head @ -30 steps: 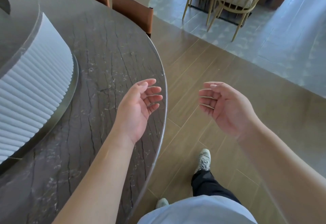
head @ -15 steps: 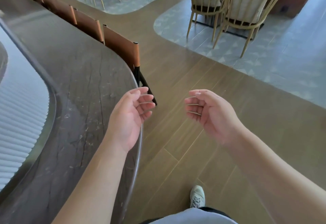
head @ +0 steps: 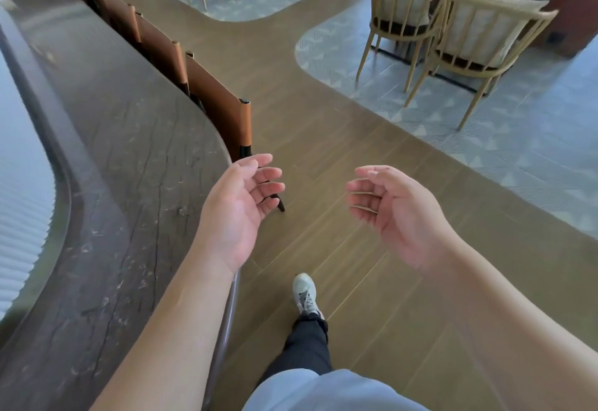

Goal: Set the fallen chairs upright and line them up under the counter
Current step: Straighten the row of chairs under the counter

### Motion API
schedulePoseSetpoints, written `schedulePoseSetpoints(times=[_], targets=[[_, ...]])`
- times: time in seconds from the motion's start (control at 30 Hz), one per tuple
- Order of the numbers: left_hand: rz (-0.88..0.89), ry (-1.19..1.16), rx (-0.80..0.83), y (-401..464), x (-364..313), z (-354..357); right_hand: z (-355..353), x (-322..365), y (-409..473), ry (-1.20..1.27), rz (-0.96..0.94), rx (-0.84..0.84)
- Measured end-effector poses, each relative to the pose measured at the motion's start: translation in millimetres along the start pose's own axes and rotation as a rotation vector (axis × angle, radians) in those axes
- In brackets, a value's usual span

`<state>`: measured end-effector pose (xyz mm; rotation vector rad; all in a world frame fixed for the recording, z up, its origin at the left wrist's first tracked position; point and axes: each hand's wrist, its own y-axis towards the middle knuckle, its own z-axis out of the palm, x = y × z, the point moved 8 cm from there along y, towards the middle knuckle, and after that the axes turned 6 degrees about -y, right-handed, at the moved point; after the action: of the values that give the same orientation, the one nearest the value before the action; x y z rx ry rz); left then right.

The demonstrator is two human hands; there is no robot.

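A dark stone counter (head: 129, 184) curves along the left. Several brown-backed chairs stand upright in a row against its far edge; the nearest chair (head: 220, 109) shows its backrest and one black leg on the floor. My left hand (head: 241, 203) hovers over the counter's rim, palm turned inward, fingers apart and empty, just in front of that chair. My right hand (head: 394, 213) is held out over the wooden floor, palm facing left, fingers loosely curled and apart, holding nothing. No fallen chair is in sight.
Two pale wooden armchairs (head: 453, 41) stand on a patterned tile area at the upper right. A white ribbed surface (head: 22, 203) lies inside the counter at the left. Wooden floor (head: 323, 139) runs ahead. My shoe (head: 304, 294) is stepping forward.
The view has moved forward along the counter, bringing the row of brown chairs closer and more into sight. Both hands stay raised and empty, now slightly wider apart.
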<state>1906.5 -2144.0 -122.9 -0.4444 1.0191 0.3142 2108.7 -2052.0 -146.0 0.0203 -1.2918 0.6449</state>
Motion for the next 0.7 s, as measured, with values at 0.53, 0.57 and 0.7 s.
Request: schedulePoseSetpoints(times=[0.53, 0.57, 0.7], targets=[[-0.119, -0.098, 0.024, 316.5, -32.6, 34.8, 32.2, 112.0, 286.4, -0.058, -0.013, -0.071], [-0.112, -0.098, 0.026, 328.1, -39.1, 35.5, 38.2, 116.9, 299.8, -0.061, -0.014, -0.059], [-0.089, -0.110, 0.011, 372.4, -53.0, 30.4, 50.8, 131.2, 352.6, -0.060, -0.007, -0.026]])
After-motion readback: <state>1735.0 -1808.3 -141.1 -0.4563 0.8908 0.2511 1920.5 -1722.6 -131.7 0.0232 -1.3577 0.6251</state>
